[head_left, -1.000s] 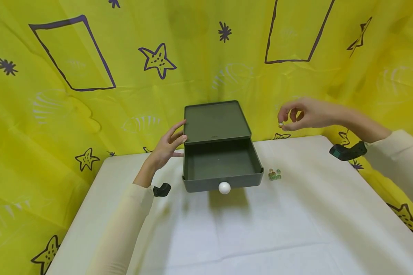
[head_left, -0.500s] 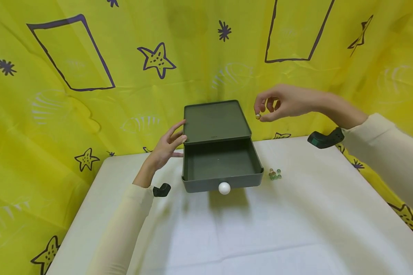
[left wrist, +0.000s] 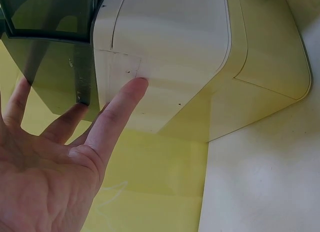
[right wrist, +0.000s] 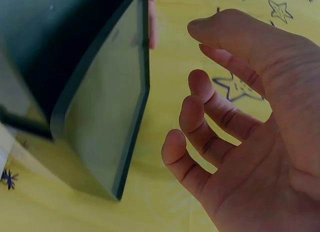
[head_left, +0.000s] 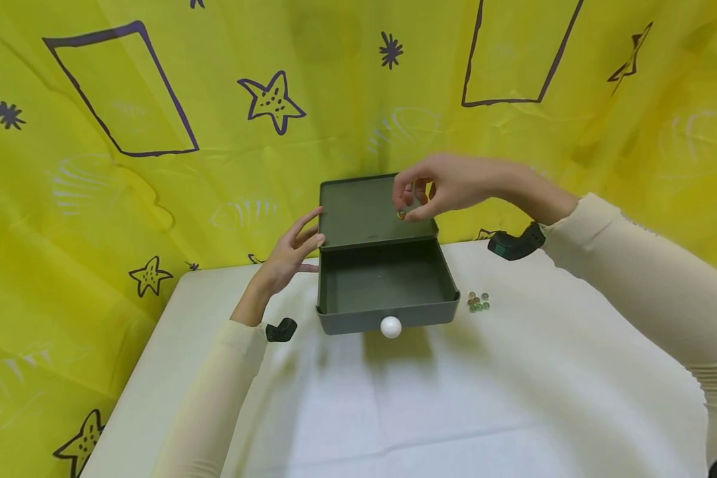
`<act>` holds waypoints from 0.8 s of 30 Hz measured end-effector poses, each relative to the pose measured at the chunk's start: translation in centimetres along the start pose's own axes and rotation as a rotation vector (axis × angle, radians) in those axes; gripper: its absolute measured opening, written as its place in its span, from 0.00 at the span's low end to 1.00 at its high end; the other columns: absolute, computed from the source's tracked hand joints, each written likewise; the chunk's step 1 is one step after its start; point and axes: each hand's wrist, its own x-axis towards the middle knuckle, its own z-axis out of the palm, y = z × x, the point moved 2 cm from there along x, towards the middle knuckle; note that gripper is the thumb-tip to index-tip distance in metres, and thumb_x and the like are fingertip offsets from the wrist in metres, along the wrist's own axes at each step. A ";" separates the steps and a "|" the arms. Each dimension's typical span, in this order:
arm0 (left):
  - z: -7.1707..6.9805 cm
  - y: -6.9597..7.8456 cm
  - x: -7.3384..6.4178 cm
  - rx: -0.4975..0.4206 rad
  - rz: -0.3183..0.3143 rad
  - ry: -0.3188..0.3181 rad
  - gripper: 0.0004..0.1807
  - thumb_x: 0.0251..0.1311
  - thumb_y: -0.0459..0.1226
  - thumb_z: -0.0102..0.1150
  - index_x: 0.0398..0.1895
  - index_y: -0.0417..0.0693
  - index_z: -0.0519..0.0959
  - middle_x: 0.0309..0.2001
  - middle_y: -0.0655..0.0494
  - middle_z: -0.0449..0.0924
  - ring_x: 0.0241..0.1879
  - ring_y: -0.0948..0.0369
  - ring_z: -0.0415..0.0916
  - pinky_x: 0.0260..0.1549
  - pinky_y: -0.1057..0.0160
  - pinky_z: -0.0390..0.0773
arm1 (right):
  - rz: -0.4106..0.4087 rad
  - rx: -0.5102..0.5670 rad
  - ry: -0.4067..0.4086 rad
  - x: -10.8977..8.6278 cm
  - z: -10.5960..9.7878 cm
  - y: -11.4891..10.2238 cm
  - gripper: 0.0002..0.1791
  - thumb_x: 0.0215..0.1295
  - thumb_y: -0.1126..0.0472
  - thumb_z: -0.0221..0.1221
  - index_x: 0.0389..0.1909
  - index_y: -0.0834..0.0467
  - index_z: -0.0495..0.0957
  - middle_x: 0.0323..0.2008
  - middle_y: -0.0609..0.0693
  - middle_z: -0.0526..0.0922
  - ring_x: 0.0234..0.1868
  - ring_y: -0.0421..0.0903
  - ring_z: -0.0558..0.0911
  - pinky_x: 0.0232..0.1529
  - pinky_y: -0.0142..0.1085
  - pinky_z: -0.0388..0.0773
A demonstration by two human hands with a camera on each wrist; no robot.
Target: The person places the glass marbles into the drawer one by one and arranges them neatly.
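A dark green box (head_left: 358, 212) with its drawer (head_left: 388, 318) pulled out stands in the middle of the head view. On the drawer's front is a round white knob (head_left: 391, 327). My left hand (head_left: 283, 262) rests against the box's left side, fingers spread and fairly straight; the left wrist view shows a fingertip (left wrist: 141, 83) touching the side wall. Above the box's top, my right hand (head_left: 454, 182) pinches a small marble (head_left: 401, 215) between thumb and finger. In the right wrist view the marble is hidden, and the right hand (right wrist: 260, 117) is beside the box.
Several green and brownish marbles (head_left: 478, 307) lie on the white tabletop (head_left: 454, 405), just right of the drawer. A yellow patterned curtain (head_left: 340, 86) hangs behind and around the table.
My right hand has moved left with the marble, from the right of the box to above its top. The left hand and the drawer have stayed in place.
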 end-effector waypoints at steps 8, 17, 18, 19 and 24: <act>0.0 -0.1 0.2 0.002 0.007 0.009 0.33 0.76 0.44 0.55 0.80 0.72 0.60 0.79 0.49 0.55 0.73 0.47 0.63 0.56 0.35 0.76 | -0.078 0.022 -0.045 2.7 2.1 -1.0 0.04 0.67 0.60 0.67 0.40 0.48 0.83 0.34 0.47 0.80 0.35 0.46 0.77 0.41 0.44 0.76; 0.1 -0.1 0.2 0.011 -0.017 0.017 0.33 0.75 0.45 0.55 0.80 0.73 0.59 0.79 0.47 0.56 0.73 0.45 0.62 0.56 0.35 0.76 | -0.162 0.046 -0.067 5.1 4.4 -2.3 0.04 0.65 0.59 0.69 0.38 0.49 0.83 0.33 0.46 0.81 0.33 0.45 0.76 0.40 0.42 0.76; 0.1 -0.1 0.2 0.010 -0.019 0.016 0.33 0.75 0.45 0.55 0.80 0.73 0.59 0.79 0.47 0.56 0.73 0.45 0.62 0.56 0.35 0.76 | -0.162 0.048 -0.069 5.3 4.6 -2.5 0.04 0.65 0.59 0.69 0.38 0.49 0.83 0.33 0.45 0.81 0.33 0.45 0.76 0.40 0.41 0.76; 0.1 0.0 0.2 0.009 -0.020 0.016 0.33 0.75 0.45 0.54 0.80 0.73 0.59 0.79 0.47 0.55 0.73 0.45 0.62 0.56 0.35 0.76 | -0.164 0.049 -0.071 5.5 4.7 -2.6 0.04 0.65 0.59 0.69 0.38 0.49 0.83 0.33 0.45 0.81 0.32 0.45 0.76 0.39 0.41 0.76; 0.1 0.0 0.1 0.003 -0.016 0.007 0.34 0.75 0.45 0.54 0.81 0.72 0.58 0.80 0.46 0.53 0.75 0.44 0.58 0.56 0.33 0.75 | -0.182 0.060 -0.091 6.3 5.5 -3.2 0.04 0.65 0.59 0.69 0.38 0.48 0.83 0.32 0.44 0.81 0.31 0.44 0.76 0.39 0.39 0.75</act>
